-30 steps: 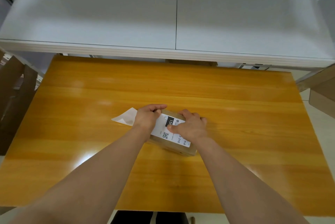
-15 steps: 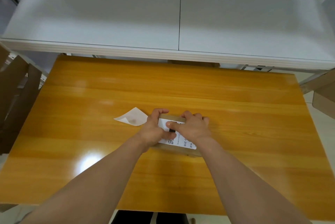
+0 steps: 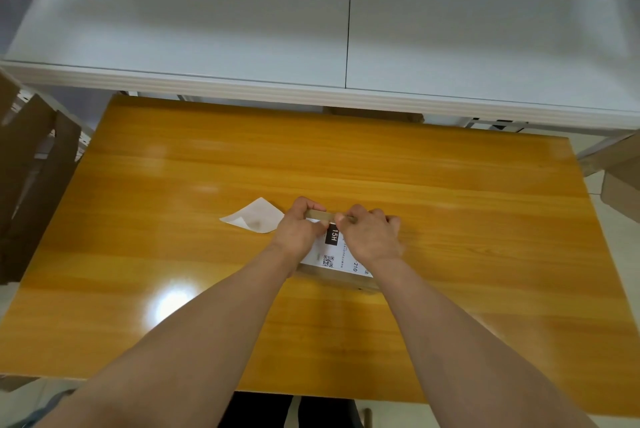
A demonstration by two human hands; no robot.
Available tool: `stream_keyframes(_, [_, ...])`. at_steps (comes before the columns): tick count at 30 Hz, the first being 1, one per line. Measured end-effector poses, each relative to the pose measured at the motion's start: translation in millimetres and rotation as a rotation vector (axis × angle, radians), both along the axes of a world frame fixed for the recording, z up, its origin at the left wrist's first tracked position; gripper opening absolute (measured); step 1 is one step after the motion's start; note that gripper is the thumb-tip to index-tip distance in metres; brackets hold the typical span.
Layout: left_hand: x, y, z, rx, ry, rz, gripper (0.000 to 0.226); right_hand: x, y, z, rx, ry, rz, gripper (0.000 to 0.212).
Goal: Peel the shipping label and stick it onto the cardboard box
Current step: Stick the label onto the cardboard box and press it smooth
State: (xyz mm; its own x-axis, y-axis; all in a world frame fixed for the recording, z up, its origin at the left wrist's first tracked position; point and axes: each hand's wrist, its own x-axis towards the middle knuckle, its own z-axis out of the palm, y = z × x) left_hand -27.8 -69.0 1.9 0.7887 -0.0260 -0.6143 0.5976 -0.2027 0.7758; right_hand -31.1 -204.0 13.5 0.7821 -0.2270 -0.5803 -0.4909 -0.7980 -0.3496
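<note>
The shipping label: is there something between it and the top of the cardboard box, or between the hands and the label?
Nothing visible. The shipping label lies directly on the cardboard box, and the left hand and right hand press on it at its far end. The peeled backing paper lies apart, on the table to the left.

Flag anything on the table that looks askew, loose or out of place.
A peeled backing sheet lies loose and curled on the wooden table, left of the cardboard box. The shipping label sits on the box under both hands, with no wrinkle visible.
</note>
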Motion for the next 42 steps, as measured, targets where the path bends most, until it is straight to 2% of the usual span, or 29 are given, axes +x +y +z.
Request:
stream_keyframes(3, [2,-1,1,0.039,-0.012,0.069,0.013,4,-10,6,0.122,0.008,0.039,0.050])
stream_keyframes(5, [2,-2,0,0.070,-0.020,0.064,0.015,2,-21,8,0.216,-0.023,0.052,0.044])
stream_keyframes(7, [1,-2,-2,0.220,-0.085,-0.075,0.009,-4,-33,5,0.260,-0.085,0.045,0.046])
stream_keyframes(10, [-3,-3,3,0.565,-0.214,-0.461,0.065,-13,-44,0,0.219,-0.070,0.151,0.072])
stream_keyframes(12, [-2,-9,10,0.651,-0.292,-0.604,0.078,-16,-46,-3,0.243,-0.080,0.165,0.078])
stream_keyframes(15, [4,-15,10,0.645,-0.267,-0.640,0.064,-17,-46,-11,0.356,-0.112,0.091,0.072])
stream_keyframes(17, [5,-17,8,0.587,-0.205,-0.557,0.054,-18,-45,-16,0.395,-0.122,0.052,0.065])
stream_keyframes(23, [3,-26,5,0.535,-0.183,-0.299,0.024,-22,-39,-24,0.458,-0.181,-0.105,0.041])
stream_keyframes(27, [2,-29,1,0.538,-0.207,-0.228,0.012,-24,-32,-30,0.458,-0.259,-0.175,0.028])
stream_keyframes(31, [2,-30,2,0.538,-0.231,-0.204,0.010,-23,-27,-33,0.463,-0.308,-0.251,0.029])
stream_keyframes(34, [2,-26,3,0.556,-0.228,-0.331,0.012,-21,-26,-35,0.492,-0.330,-0.291,0.038])
stream_keyframes(35, [2,-23,5,0.570,-0.218,-0.416,0.019,-21,-27,-34,0.511,-0.321,-0.294,0.035])
stream_keyframes(38, [2,-20,13,0.649,-0.173,-0.679,0.078,-23,-36,-29,0.594,-0.277,-0.274,0.024])
stream_keyframes(39, [2,-22,14,0.673,-0.167,-0.719,0.091,-24,-40,-27,0.627,-0.241,-0.247,0.022])
stream_keyframes(40, [1,-24,15,0.699,-0.165,-0.737,0.098,-25,-44,-26,0.642,-0.202,-0.211,0.027])
stream_keyframes(42, [1,-27,13,0.752,-0.178,-0.745,0.096,-27,-48,-25,0.635,-0.149,-0.169,0.039])
